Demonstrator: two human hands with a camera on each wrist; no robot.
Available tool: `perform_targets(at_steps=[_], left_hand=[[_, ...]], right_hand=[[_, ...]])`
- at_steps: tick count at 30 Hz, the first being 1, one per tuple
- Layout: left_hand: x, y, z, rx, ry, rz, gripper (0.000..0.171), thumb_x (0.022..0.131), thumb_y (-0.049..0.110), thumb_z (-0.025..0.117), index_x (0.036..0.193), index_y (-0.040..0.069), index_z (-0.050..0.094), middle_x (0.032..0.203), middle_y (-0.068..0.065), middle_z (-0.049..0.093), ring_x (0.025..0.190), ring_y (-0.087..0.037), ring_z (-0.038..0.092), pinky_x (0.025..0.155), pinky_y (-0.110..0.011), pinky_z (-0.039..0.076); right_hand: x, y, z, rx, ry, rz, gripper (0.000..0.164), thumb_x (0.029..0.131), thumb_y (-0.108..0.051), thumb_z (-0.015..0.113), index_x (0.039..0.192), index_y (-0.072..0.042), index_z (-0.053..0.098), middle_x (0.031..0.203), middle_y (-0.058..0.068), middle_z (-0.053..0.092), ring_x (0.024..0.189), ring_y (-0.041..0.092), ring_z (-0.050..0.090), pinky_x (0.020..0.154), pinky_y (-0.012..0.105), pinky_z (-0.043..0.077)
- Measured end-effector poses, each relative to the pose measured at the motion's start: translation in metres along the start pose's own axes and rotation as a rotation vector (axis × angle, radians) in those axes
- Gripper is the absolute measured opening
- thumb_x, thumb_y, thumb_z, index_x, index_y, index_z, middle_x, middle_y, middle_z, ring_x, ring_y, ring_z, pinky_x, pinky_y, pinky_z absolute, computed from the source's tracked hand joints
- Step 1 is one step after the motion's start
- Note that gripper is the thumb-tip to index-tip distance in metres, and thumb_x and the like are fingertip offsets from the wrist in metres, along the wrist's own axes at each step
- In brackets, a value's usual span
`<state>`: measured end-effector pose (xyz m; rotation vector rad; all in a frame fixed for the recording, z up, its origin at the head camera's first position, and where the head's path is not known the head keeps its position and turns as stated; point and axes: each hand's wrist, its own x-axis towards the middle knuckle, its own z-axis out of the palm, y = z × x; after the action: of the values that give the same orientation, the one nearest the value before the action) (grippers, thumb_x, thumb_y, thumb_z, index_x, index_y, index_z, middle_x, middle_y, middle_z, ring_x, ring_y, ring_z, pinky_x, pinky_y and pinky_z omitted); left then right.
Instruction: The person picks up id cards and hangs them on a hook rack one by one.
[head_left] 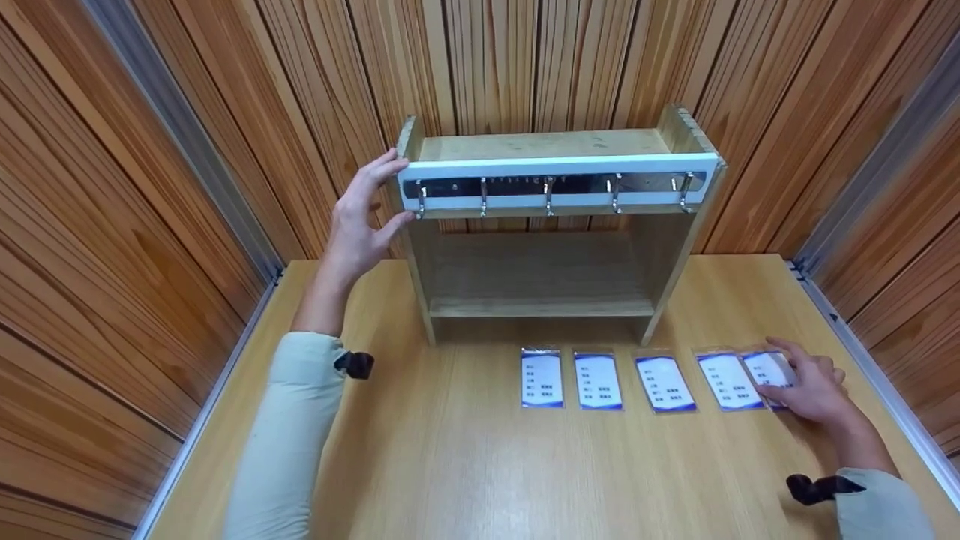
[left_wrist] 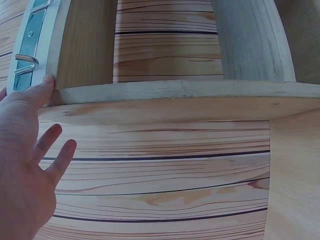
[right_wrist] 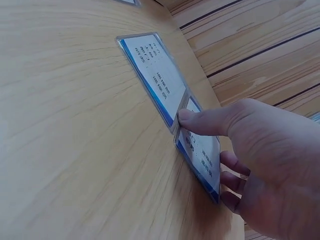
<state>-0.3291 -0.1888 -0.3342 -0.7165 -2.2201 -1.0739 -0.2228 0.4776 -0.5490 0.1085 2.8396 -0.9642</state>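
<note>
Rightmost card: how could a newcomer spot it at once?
In front of the wooden shelf, five blue-and-white cards form a row along the table. At its right end is the rightmost card, the only one held by the right hand.

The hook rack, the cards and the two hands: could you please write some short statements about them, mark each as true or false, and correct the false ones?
1. The head view shows five cards. True.
2. The hook rack has three hooks. False: it has five.
3. The rack is at the upper front of the wooden shelf. True.
4. The right hand touches the leftmost card. False: it holds the rightmost card.
5. The left hand is at the rack's left end. True.
6. Every hook carries a card. False: none does.
</note>
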Motion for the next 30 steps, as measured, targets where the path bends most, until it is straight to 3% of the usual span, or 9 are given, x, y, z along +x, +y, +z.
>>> perform_targets(at_steps=[8,13,18,23,30], left_hand=[[0.002,0.002,-0.001,-0.005,-0.002,-0.01,0.061,0.093,0.019,0.072,0.147,0.029,0.047,0.164,0.001,0.037,0.147,-0.023,0.043,0.103,-0.055,0.052],[0.001,0.002,-0.001,-0.016,0.011,0.007,0.06,0.093,0.017,0.073,0.146,0.028,0.049,0.164,0.0,0.038,0.146,-0.025,0.045,0.1,-0.056,0.054],[0.001,-0.001,0.002,-0.057,0.011,0.013,0.06,0.093,0.014,0.071,0.147,0.029,0.048,0.164,-0.002,0.037,0.144,-0.023,0.046,0.09,-0.052,0.058],[-0.001,-0.001,0.003,-0.108,0.019,0.002,0.06,0.093,0.009,0.071,0.145,0.028,0.049,0.164,-0.002,0.037,0.145,-0.022,0.046,0.088,-0.045,0.061],[-0.002,0.0,0.005,-0.137,0.016,-0.024,0.06,0.093,0.007,0.071,0.145,0.029,0.05,0.164,-0.001,0.037,0.145,-0.023,0.045,0.091,-0.053,0.059]], right_hand=[[0.004,-0.005,-0.002,0.027,-0.002,-0.039,0.097,0.092,-0.026,0.074,0.163,-0.029,0.01,0.146,0.042,0.009,0.126,0.059,0.016,0.093,0.076,0.027],[0.01,-0.006,0.0,0.011,0.003,-0.064,0.101,0.091,-0.019,0.074,0.164,-0.021,0.004,0.149,0.048,0.009,0.129,0.064,0.016,0.096,0.082,0.022],[0.013,-0.005,0.004,0.007,0.01,-0.021,0.111,0.089,-0.024,0.076,0.163,-0.015,-0.006,0.152,0.047,0.01,0.132,0.064,0.015,0.1,0.08,0.019],[0.011,-0.005,0.006,0.018,0.017,-0.025,0.11,0.089,-0.03,0.077,0.163,-0.011,-0.002,0.154,0.045,0.009,0.132,0.062,0.015,0.101,0.079,0.019],[0.008,-0.002,0.008,0.023,0.042,-0.053,0.107,0.091,-0.028,0.075,0.163,-0.012,-0.001,0.155,0.043,0.011,0.134,0.062,0.016,0.103,0.08,0.017]])
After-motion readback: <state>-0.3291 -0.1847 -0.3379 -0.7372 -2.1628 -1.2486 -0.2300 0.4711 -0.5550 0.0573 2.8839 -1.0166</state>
